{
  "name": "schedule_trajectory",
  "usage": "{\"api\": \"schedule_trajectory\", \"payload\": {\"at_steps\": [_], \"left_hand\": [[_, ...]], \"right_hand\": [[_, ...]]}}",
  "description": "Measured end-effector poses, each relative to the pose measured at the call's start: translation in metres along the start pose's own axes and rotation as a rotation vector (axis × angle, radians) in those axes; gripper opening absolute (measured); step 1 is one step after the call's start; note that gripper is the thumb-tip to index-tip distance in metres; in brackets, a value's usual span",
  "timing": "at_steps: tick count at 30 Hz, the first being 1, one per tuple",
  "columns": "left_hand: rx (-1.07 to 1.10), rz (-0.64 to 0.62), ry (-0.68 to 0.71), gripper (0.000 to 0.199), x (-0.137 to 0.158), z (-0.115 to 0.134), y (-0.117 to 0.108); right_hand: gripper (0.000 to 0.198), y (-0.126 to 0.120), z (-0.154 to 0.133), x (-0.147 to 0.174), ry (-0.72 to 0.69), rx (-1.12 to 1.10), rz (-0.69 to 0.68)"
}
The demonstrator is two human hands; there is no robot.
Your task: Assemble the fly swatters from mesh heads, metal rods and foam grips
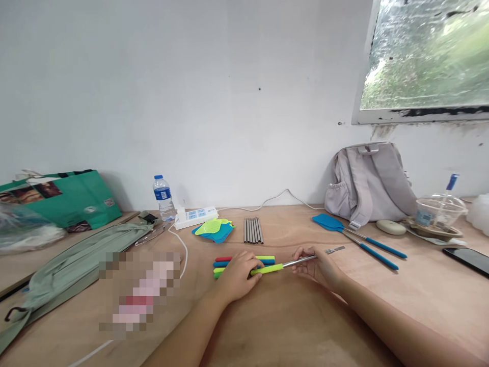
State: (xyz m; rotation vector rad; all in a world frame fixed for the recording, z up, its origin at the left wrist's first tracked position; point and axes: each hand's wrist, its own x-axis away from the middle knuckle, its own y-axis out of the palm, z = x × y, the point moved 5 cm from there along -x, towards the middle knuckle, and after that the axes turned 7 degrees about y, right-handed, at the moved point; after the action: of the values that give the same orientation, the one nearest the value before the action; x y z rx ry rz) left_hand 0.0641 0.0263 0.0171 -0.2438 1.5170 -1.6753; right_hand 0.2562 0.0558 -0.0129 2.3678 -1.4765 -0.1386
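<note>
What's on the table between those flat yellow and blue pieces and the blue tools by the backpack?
In the head view, a row of metal tubes lies between the flat pieces and the blue tools, with a white cable running farther back.

Room between coloured handles and metal tubes, wall beyond

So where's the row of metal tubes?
The metal tubes lie near the middle of the head view, right of the lime mesh and beyond the left hand.

Shot head-worn, looked forward and down across table, faced wall nearly square-on, sat near left hand and right hand, framed wide, cut off window at upper right.
</note>
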Motion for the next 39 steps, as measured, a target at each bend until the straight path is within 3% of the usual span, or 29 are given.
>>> {"api": "schedule_trajectory", "payload": {"at_steps": [10,17,26,32,39], "left_hand": [[0.012,0.023,0.074,0.010,-0.002,0.008,-0.006],[-0.043,0.053,0.099,0.016,-0.002,0.006,-0.002],[-0.216,0.121,0.318,0.021,-0.001,0.026,0.004],[-0.235,0.169,0.399,0.021,0.003,0.033,0.006],[-0.054,0.024,0.257,0.016,0.001,0.040,0.012]], "right_hand": [[0.022,0.000,-0.007,0.003,-0.124,-0.034,-0.040],[0.019,0.002,-0.005,0.002,-0.127,-0.133,-0.060],[0.017,0.040,0.013,0.006,-0.035,-0.237,-0.148],[0.024,0.046,0.022,0.005,-0.068,-0.141,-0.154],[0.023,0.043,0.028,0.002,-0.058,-0.009,-0.131]]}}
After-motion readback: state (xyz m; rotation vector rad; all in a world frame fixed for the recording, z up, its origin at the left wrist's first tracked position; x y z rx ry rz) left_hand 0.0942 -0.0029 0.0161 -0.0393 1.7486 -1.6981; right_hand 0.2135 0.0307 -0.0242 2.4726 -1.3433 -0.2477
